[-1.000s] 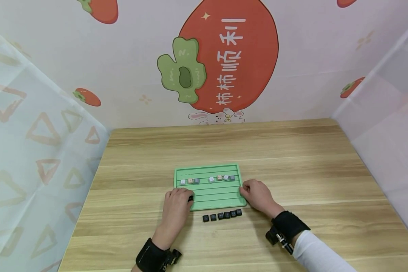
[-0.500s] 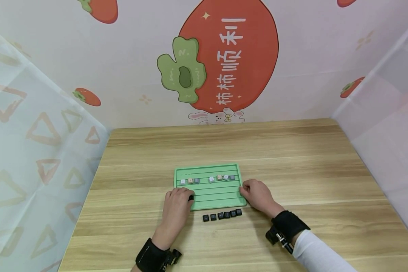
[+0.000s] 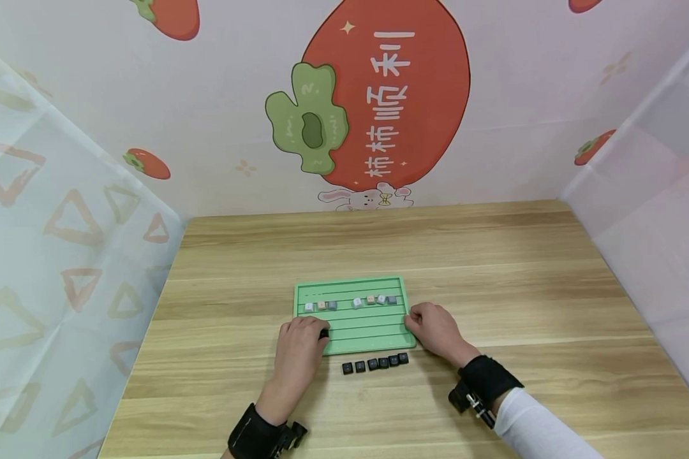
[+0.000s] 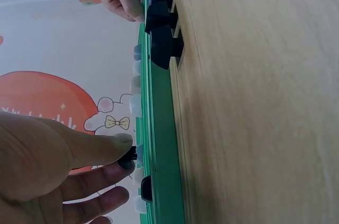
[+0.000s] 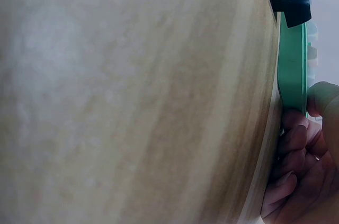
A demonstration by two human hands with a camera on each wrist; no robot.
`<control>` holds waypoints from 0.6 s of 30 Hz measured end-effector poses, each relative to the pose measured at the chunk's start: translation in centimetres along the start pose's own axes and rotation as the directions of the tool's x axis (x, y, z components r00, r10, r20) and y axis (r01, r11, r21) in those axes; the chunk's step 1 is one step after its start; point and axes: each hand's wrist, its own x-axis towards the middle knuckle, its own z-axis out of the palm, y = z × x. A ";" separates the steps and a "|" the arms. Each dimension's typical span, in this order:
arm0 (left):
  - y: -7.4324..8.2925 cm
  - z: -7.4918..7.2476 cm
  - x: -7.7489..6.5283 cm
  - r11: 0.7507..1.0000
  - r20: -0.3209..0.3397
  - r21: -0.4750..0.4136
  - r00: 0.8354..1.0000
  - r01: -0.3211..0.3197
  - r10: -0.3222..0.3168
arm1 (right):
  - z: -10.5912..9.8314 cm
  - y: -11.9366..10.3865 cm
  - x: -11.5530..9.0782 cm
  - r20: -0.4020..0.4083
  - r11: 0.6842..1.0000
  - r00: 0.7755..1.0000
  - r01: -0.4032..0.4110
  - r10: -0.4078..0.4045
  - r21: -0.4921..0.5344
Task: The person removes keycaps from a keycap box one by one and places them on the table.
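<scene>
My left hand (image 3: 300,347) is over the left front part of a green ridged tray (image 3: 367,340). Between its thumb and forefinger it pinches a black keycap (image 4: 127,157), held just above the tray with the stem side toward it. Another black keycap (image 4: 146,189) sits on the tray beneath that hand, mostly hidden in the head view. White, beige and grey keycaps (image 3: 370,299) stand in two groups along one of the tray's ridges. My right hand (image 3: 436,328) grips the tray's right edge, thumb on top and curled fingers against the side.
Several black keycaps (image 3: 383,363) lie in a row on the wooden table (image 3: 494,255), just in front of the tray's near edge. A printed backdrop (image 3: 511,127) rises behind the table, with pale sheets at both sides.
The left hand's fingertips and the pinched keycap have shifted very slightly to the right. The right hand, tray and row of black keycaps stay in place.
</scene>
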 end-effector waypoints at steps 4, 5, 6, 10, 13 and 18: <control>0.1 -0.1 0.0 1.000 0.004 -0.009 1.000 0.000 0.000 | 0.0 0.1 0.1 0.009 1.000 1.000 -0.005 0.005 0.000; 0.1 -0.2 0.0 1.000 0.002 -0.011 1.000 0.000 0.000 | 0.0 0.1 0.1 0.009 1.000 1.000 -0.006 0.006 0.001; 0.2 -0.2 0.0 1.000 -0.001 -0.011 1.000 -0.002 0.002 | 0.0 0.1 0.1 0.010 1.000 1.000 -0.007 0.007 0.001; 0.3 -0.2 -0.1 1.000 -0.013 -0.015 1.000 -0.012 0.012 | 0.0 0.1 0.1 0.013 1.000 1.000 -0.008 0.008 0.002; 0.3 -0.3 -0.2 1.000 -0.016 -0.021 1.000 -0.017 0.017 | 0.0 0.0 0.1 0.015 1.000 1.000 -0.010 0.010 0.000; 0.4 -0.4 -0.3 0.999 -0.018 -0.030 0.999 -0.027 0.026 | -0.1 0.0 0.1 0.017 1.000 1.000 -0.015 0.015 0.001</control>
